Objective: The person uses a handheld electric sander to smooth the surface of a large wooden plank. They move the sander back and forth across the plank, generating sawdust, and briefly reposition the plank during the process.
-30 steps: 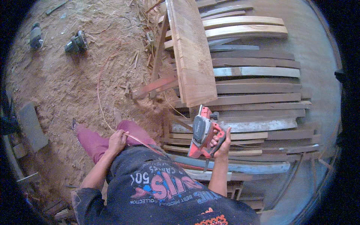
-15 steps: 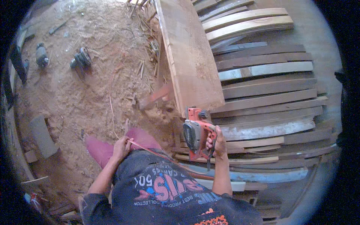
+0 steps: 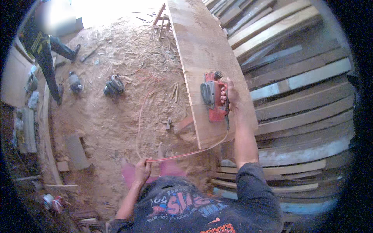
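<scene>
A red and grey electric hand planer (image 3: 215, 95) rests on the near part of a long wooden board (image 3: 194, 42). My right hand (image 3: 230, 95) is wrapped round the planer's handle, with the arm stretched forward. From the planer's rear a thin power cord (image 3: 186, 154) runs left over the board's near end. My left hand (image 3: 143, 166) grips this cord in closed fingers, in front of my legs and off the board. Beyond that hand the cord trails away over the floor. The planer's underside is hidden.
Sawdust and shavings cover the floor (image 3: 108, 124). Two power tools lie there, one an angle-grinder-like tool (image 3: 114, 84), the other a dark cylindrical tool (image 3: 75, 82). Timber planks (image 3: 299, 101) are stacked on the right. A person in dark trousers (image 3: 46, 66) is at far left.
My right hand has carried the planer forward from beside the board's near end onto its top. The cord now stretches across to my left hand. A person has come into view at far left.
</scene>
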Demonstrator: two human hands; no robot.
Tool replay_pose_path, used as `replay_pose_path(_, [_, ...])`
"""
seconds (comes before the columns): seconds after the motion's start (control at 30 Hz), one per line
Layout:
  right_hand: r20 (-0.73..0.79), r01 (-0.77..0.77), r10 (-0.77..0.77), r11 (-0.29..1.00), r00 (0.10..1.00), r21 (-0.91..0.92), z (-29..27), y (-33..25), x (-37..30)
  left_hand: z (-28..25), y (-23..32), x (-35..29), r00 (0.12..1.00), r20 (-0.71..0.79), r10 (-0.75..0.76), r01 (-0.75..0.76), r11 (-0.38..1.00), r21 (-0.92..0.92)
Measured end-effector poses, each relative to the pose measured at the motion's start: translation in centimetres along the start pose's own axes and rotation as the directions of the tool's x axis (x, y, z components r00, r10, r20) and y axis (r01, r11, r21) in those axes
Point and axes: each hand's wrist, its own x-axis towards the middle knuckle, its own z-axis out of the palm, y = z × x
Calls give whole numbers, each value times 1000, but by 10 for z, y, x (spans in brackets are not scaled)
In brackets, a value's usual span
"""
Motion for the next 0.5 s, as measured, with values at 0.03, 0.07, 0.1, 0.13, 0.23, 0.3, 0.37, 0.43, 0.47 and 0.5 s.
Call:
replay_pose_path(0.03, [184, 37, -41, 999, 982, 23, -1, -2, -8, 0, 3, 5, 998, 48, -33, 34, 999, -29])
replay_pose_path(0.07, [196, 98, -95, 995, 976, -5, 0, 0, -22, 1, 5, 12, 1000, 25, 2, -2, 1000, -26])
replay_pose_path(0.1, [131, 88, -81, 995, 988, -51, -4, 16, -50, 1, 6, 15, 1000, 20, 2, -2, 1000, -7])
replay_pose_path(0.13, [63, 59, -53, 992, 997, -110, -10, 34, -83, 1, 7, 21, 999, 33, -15, 15, 1000, 5])
replay_pose_path(0.23, [3, -5, 6, 989, 1000, -149, -23, 80, -180, -5, 7, 32, 998, 33, 57, -56, 998, -2])
replay_pose_path(0.3, [-107, -139, 126, 982, 986, -131, -25, 95, -220, -10, 8, 39, 997, 32, 70, -71, 997, 27])
replay_pose_path(0.37, [-100, -77, 70, 994, 993, -77, -21, 92, -226, -15, 13, 46, 999, 35, 20, -24, 994, 110])
replay_pose_path(0.43, [-119, -119, 104, 985, 987, -123, -12, 74, -200, -16, 23, 55, 998, 48, 31, -35, 996, 88])
replay_pose_path(0.47, [-75, -47, 39, 994, 996, -103, -6, 63, -180, -16, 31, 59, 998, 63, -8, 2, 995, 100])
replay_pose_path(0.5, [-73, -64, 56, 993, 996, -103, 0, 51, -154, -15, 40, 62, 1000, 9, 25, -26, 996, 89])
